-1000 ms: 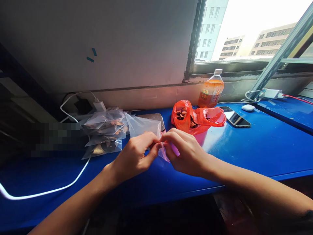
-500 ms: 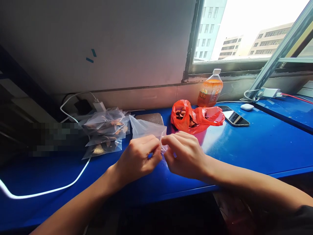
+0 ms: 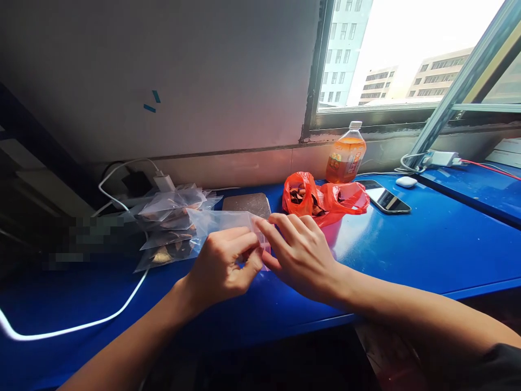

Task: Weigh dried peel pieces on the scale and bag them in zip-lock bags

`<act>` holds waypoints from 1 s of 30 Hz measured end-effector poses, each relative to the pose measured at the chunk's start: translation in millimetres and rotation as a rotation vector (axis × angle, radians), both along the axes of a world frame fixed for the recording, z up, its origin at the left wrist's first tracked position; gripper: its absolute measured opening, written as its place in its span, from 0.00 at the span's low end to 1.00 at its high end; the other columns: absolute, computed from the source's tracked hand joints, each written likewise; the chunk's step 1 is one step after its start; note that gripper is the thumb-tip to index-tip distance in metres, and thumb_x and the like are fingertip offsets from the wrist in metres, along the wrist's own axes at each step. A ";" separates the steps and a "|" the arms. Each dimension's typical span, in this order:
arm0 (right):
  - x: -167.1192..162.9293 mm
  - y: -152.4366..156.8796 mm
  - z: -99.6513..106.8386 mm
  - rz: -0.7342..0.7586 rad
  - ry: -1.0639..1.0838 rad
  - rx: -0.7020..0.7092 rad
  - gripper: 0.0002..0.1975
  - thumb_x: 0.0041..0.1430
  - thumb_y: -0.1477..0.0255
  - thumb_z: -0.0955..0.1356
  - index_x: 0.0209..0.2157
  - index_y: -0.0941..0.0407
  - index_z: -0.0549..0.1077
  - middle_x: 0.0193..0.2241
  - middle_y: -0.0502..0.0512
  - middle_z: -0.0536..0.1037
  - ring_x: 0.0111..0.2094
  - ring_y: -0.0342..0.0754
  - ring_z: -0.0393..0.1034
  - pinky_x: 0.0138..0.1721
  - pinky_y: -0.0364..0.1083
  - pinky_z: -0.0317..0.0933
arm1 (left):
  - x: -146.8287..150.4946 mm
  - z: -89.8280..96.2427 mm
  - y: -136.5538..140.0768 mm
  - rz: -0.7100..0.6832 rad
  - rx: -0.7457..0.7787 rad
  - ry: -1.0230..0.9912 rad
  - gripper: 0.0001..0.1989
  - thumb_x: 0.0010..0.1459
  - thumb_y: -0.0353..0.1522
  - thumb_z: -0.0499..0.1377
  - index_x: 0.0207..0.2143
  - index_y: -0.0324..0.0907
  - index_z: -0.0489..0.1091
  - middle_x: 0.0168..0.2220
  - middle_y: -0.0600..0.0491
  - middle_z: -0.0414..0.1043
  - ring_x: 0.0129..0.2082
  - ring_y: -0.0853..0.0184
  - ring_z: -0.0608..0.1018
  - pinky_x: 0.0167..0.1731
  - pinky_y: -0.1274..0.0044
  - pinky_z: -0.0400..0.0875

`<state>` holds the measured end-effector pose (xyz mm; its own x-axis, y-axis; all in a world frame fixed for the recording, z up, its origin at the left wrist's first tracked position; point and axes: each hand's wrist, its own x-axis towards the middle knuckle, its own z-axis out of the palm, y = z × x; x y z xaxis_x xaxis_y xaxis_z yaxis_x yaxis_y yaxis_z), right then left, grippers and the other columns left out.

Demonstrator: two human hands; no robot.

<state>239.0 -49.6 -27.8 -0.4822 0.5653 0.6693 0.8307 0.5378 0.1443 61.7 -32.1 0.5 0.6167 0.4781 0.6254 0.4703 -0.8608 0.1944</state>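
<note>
A clear plastic bag point(image 3: 222, 220), seemingly without contents, hangs between my hands over the blue table. My left hand point(image 3: 230, 260) is closed, pinching the bag near its right end. My right hand point(image 3: 303, 252) reaches that same end with fingers stretched and thumb apart; its fingertips touch or nearly touch the plastic. Left of the hands lies a stack of filled clear bags point(image 3: 171, 233) with brownish dried pieces inside. Beyond my right hand sits an open red plastic bag point(image 3: 345, 198) containing dark brown dried pieces point(image 3: 299, 195).
A flat grey-brown device point(image 3: 246, 204) lies behind the held bag. An orange drink bottle point(image 3: 345, 155) stands by the wall, near a phone point(image 3: 388, 196) and a white earbud case point(image 3: 406, 182). A white cable point(image 3: 101, 315) crosses the blue table point(image 3: 427, 250) at left.
My right hand's fingers have straightened from a curled pinch at the bag. The held bag has swung left and lies flatter, overlapping the filled bags. My left hand keeps its pinch.
</note>
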 end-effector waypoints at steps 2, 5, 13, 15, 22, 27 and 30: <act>2.0 1.5 -0.1 0.007 -0.006 -0.051 0.36 0.59 0.63 0.68 0.63 0.61 0.54 0.53 0.66 0.69 0.47 0.58 0.65 0.43 0.56 0.59 | -4.0 3.5 -1.4 -0.033 0.001 -0.044 0.08 0.55 0.26 0.52 0.24 0.41 0.65 0.22 0.55 0.67 0.23 0.70 0.68 0.25 0.77 0.64; 4.7 2.2 0.4 0.045 0.004 -0.118 0.44 0.53 0.61 0.72 0.64 0.63 0.51 0.59 0.69 0.62 0.53 0.62 0.61 0.47 0.60 0.60 | -12.8 8.9 -4.0 -0.087 0.021 -0.179 0.07 0.50 0.24 0.53 0.23 0.42 0.62 0.26 0.53 0.69 0.27 0.68 0.69 0.29 0.73 0.66; 5.8 1.8 3.3 0.139 0.099 -0.247 0.45 0.52 0.63 0.72 0.64 0.62 0.49 0.59 0.69 0.62 0.56 0.61 0.61 0.51 0.61 0.61 | -17.6 9.9 -3.2 -0.161 0.056 -0.210 0.09 0.50 0.21 0.50 0.22 0.42 0.59 0.23 0.55 0.69 0.28 0.67 0.68 0.28 0.72 0.65; 8.6 2.3 4.8 0.160 0.114 -0.262 0.46 0.51 0.64 0.73 0.64 0.61 0.47 0.59 0.70 0.62 0.56 0.61 0.61 0.51 0.62 0.62 | -15.8 8.7 -1.8 -0.186 0.104 -0.199 0.09 0.49 0.20 0.50 0.23 0.42 0.59 0.24 0.54 0.69 0.29 0.65 0.68 0.30 0.71 0.65; 24.6 -2.3 15.1 0.231 0.125 -0.317 0.47 0.51 0.66 0.73 0.65 0.62 0.45 0.60 0.73 0.60 0.60 0.64 0.58 0.52 0.65 0.62 | -12.0 9.7 -5.1 -0.073 0.215 0.164 0.33 0.50 0.33 0.64 0.57 0.48 0.55 0.64 0.39 0.49 0.63 0.43 0.55 0.56 0.48 0.55; 24.2 -5.8 25.5 0.402 0.283 -0.404 0.40 0.52 0.67 0.73 0.61 0.58 0.52 0.60 0.71 0.61 0.59 0.60 0.61 0.55 0.60 0.63 | -4.4 14.3 -5.9 -0.019 0.209 0.363 0.40 0.51 0.36 0.66 0.62 0.51 0.49 0.66 0.36 0.45 0.65 0.42 0.53 0.57 0.44 0.49; 22.9 -7.7 32.9 0.550 0.506 -0.520 0.32 0.54 0.70 0.72 0.57 0.52 0.56 0.52 0.61 0.70 0.54 0.52 0.67 0.53 0.54 0.66 | -5.4 24.2 4.3 -0.053 0.166 0.217 0.39 0.52 0.37 0.65 0.62 0.50 0.49 0.63 0.36 0.53 0.61 0.44 0.62 0.56 0.48 0.56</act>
